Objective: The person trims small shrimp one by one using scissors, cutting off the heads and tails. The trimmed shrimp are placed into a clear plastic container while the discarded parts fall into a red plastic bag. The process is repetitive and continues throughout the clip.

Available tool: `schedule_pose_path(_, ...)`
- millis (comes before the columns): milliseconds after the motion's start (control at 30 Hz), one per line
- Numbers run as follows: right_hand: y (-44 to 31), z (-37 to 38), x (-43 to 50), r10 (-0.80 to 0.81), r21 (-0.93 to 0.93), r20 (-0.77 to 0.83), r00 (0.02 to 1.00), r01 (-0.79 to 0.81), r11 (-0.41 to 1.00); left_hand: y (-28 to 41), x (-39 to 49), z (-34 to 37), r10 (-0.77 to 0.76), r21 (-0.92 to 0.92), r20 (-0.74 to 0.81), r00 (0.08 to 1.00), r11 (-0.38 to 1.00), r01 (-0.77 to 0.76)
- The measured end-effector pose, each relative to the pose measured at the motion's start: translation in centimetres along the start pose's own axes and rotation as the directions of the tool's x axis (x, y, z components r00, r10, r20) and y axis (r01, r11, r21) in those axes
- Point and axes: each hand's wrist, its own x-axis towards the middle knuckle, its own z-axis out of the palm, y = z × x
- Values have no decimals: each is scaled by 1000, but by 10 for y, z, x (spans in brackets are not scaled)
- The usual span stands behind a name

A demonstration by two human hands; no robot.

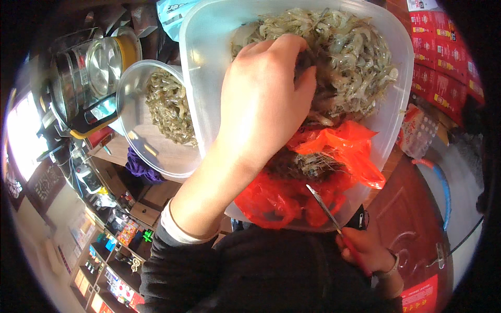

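My left hand [262, 86] reaches over a heap of raw shrimp [356, 66] in a large translucent plastic tub [395, 129]. Its thumb and fingers are curled together above the shrimp. The fingertips are partly hidden, so whether they pinch a shrimp is unclear. Low at the right, my right hand [366, 248] grips what looks like scissors [327, 211] with red handles, seen nearly edge-on. Their narrow metal tip points up and left over a red plastic bag [270, 201] at the tub's near end. Dark, whiskery shrimp trimmings [317, 164] lie in the open bag.
Left of the tub, a round clear plastic container [125, 129] holds more small shrimp [170, 109] on a wooden desk [113, 154]. Beyond it stands a glass-and-metal appliance [98, 66]. Stacked red cartons [440, 70] are at the right, above a reddish-brown door [395, 219].
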Motion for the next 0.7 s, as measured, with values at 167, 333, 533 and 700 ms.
schedule_pose_path(167, 1, -5, -3, 32, 46, 2, 999, -32, 998, -6, 0, -9, -115, -151, 11, 993, 982, 115)
schedule_pose_path(333, -5, -8, 3, -90, 102, 12, 996, 88, 991, -5, -12, -31, -404, -783, 146, 903, 511, 355)
schedule_pose_path(533, -18, -3, 8, -90, 200, -89, 992, 106, 974, 10, -31, -49, -336, -893, 356, 872, 151, 423)
schedule_pose_path(700, -18, 1, 12, -140, 115, -116, 983, 153, 981, 28, -57, -49, -299, -822, 520, 800, 79, 564)
